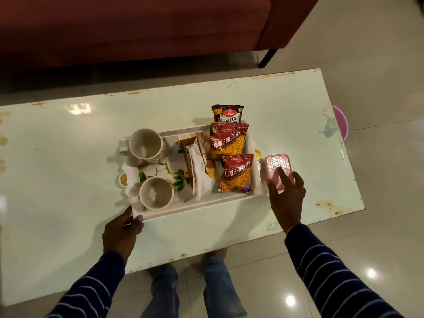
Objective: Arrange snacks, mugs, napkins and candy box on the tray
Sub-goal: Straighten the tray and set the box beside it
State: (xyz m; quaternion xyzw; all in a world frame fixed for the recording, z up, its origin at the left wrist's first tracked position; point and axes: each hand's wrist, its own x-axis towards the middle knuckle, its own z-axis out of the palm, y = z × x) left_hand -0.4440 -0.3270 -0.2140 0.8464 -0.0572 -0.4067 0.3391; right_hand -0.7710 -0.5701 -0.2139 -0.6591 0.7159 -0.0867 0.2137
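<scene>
A white floral tray (197,204) lies on the pale table. On it stand two empty mugs (145,144) (156,193), a brown napkin holder with white napkins (195,166), and two red Aloo Bhujia Sev packets (228,140) (236,173). A dark salted snack packet (227,113) pokes over the tray's far rim. The pink candy box (276,164) sits on the table just right of the tray. My right hand (286,193) grips the box's near end. My left hand (121,230) holds the tray's near left corner.
The pale table (68,168) has worn, rusty edges. A dark red sofa (137,31) stands behind it, with a black leg (267,58). A pink round object (341,121) peeks out past the table's right edge. My legs are below the near edge.
</scene>
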